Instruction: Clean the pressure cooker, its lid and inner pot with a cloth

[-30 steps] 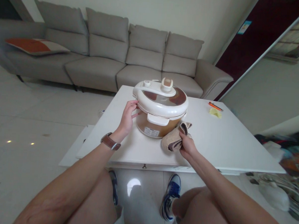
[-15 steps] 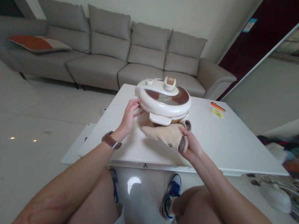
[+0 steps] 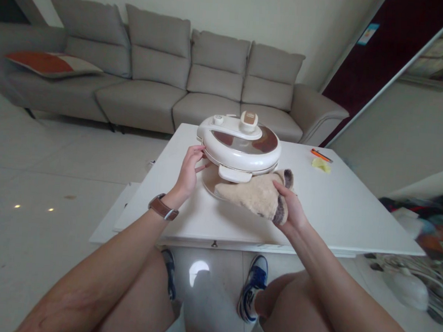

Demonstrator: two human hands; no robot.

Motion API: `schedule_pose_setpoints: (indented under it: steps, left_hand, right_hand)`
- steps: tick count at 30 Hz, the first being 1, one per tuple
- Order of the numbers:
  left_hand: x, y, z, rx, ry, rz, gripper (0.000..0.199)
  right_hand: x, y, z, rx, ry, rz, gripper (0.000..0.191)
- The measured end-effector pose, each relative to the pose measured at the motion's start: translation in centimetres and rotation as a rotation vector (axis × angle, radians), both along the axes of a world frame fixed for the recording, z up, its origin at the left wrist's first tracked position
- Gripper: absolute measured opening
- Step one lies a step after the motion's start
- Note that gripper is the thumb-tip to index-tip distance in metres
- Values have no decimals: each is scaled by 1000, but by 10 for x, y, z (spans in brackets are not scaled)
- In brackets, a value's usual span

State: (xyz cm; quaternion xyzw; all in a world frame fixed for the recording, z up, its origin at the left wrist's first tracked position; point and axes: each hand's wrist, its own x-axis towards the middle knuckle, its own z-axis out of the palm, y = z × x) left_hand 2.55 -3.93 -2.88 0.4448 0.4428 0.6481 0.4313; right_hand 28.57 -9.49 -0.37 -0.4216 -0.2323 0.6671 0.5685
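Observation:
A white electric pressure cooker point(image 3: 240, 159) with a brown, shiny lid panel stands on the white table. My left hand point(image 3: 189, 172) is at its left side, fingertips against the edge below the lid and thumb apart, steadying it. In my right hand point(image 3: 290, 204) is a bunched beige cloth point(image 3: 255, 195) with dark brown edging. The cloth lies against the cooker's front, under the lid's front handle, and hides much of the lower body. My right thumb presses on top of the cloth; the other fingers are mostly hidden beneath it.
The white table point(image 3: 338, 212) has a drawer knob at its front edge. An orange box cutter point(image 3: 321, 155) and a crumpled yellowish piece point(image 3: 321, 165) lie at the far right. Behind stands a grey sofa point(image 3: 211, 81) with an orange-and-white cushion point(image 3: 50, 65).
My right hand has moved slightly to the right with the cloth, along the cooker's front. My left hand stays at the cooker's side. The view has shifted slightly.

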Motion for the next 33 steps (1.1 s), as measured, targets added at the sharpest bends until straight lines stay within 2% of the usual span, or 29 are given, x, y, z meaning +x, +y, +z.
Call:
schedule_pose_setpoints:
  steps: [4, 10, 12, 18, 23, 27, 30, 33]
  left_hand:
    - [1, -2, 2, -6, 2, 2, 27]
    - [2, -3, 3, -3, 13, 21, 24]
    - [2, -3, 3, -5, 14, 25, 24]
    - [2, -3, 3, -8, 15, 20, 25]
    - [1, -3, 2, -6, 19, 13, 25]
    - [0, -3, 0, 2, 22, -3, 26]
    - [0, -3, 0, 5, 35, 1, 26]
    - [0, -4, 0, 10, 42, 10, 26]
  right_hand:
    - [4, 2, 6, -73, -39, -50, 22]
    - [3, 3, 1, -78, -101, -79, 17]
    - [9, 7, 2, -48, -150, -140, 18]
    - [34, 22, 8, 296, -411, -566, 43]
    - [46, 26, 12, 573, -636, -817, 54]
    - [50, 24, 19, 659, -744, -970, 59]
    - [54, 28, 13, 626, -883, -939, 62]
    - [54, 37, -3, 643, -1058, -683, 51]
